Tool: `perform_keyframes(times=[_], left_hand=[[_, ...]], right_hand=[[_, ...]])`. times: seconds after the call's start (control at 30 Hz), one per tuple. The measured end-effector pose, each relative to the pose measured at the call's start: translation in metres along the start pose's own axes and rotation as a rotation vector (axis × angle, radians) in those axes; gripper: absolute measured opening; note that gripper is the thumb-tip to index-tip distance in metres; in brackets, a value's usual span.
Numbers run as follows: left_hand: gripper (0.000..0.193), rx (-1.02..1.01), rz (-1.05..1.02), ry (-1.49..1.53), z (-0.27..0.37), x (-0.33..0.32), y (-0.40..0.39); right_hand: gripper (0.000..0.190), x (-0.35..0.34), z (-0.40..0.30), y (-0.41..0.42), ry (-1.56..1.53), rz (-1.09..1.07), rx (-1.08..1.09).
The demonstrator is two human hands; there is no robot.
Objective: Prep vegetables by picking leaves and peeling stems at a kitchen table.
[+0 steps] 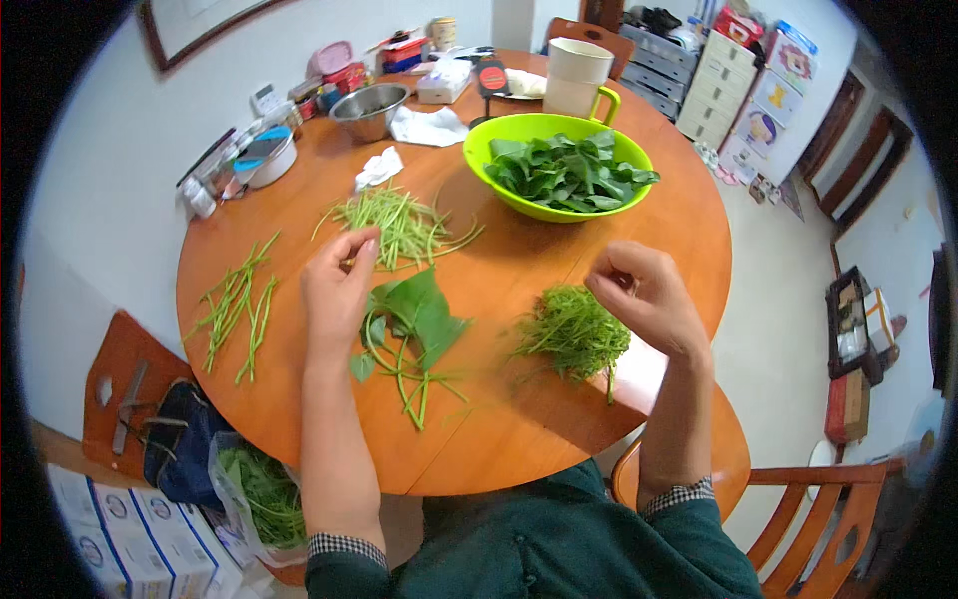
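Note:
My left hand [340, 277] is raised over the round wooden table, thumb and forefinger pinched together. Behind its fingertips lies a heap of pale green stems [400, 224], and I cannot tell whether a thin piece is between them. My right hand [647, 292] hangs with curled fingers above a mound of fine green shreds [576, 329]; its grasp is hidden. Between the hands rest leafy stems with a broad green leaf [430, 318]. Several longer green stems [236, 307] lie to the left. Farther back, a lime-green plastic colander [516, 202] holds torn leaves [569, 168].
A cream plastic jug [576, 71] stands behind the colander. Toward the back left are a steel bowl [367, 123], crumpled tissue [379, 168] and a lidded tub [269, 161]. Below the table's left edge sits a plastic bag of greens [262, 498]. A wooden chair [816, 517] is at right.

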State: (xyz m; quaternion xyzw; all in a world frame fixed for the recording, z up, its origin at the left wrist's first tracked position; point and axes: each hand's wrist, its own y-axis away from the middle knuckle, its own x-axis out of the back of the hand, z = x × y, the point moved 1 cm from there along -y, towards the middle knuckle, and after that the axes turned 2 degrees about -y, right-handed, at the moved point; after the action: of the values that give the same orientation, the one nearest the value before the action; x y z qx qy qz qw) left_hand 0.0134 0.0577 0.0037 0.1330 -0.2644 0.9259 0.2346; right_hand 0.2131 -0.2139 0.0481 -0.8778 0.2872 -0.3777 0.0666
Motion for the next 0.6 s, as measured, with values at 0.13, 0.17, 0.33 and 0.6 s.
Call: perform_keyframes(times=[0.13, 0.17, 0.33, 0.6], left_hand=[[0.021, -0.021, 0.063, 0.201, -0.005, 0.007, -0.002], [0.021, -0.01, 0.086, 0.193, -0.006, 0.01, -0.002], [0.021, 0.017, 0.142, 0.434, -0.006, 0.01, -0.003], [0.018, -0.046, 0.101, 0.398, -0.007, 0.007, -0.003]], right_hand=[[0.017, 0.002, 0.002, 0.014, 0.462, -0.153, -0.098], [0.017, -0.007, -0.002, 0.013, 0.459, -0.171, -0.079], [0.021, -0.057, -0.031, -0.005, 0.313, 0.017, 0.216], [0.041, -0.144, -0.051, -0.02, 0.39, -0.372, 0.228]])
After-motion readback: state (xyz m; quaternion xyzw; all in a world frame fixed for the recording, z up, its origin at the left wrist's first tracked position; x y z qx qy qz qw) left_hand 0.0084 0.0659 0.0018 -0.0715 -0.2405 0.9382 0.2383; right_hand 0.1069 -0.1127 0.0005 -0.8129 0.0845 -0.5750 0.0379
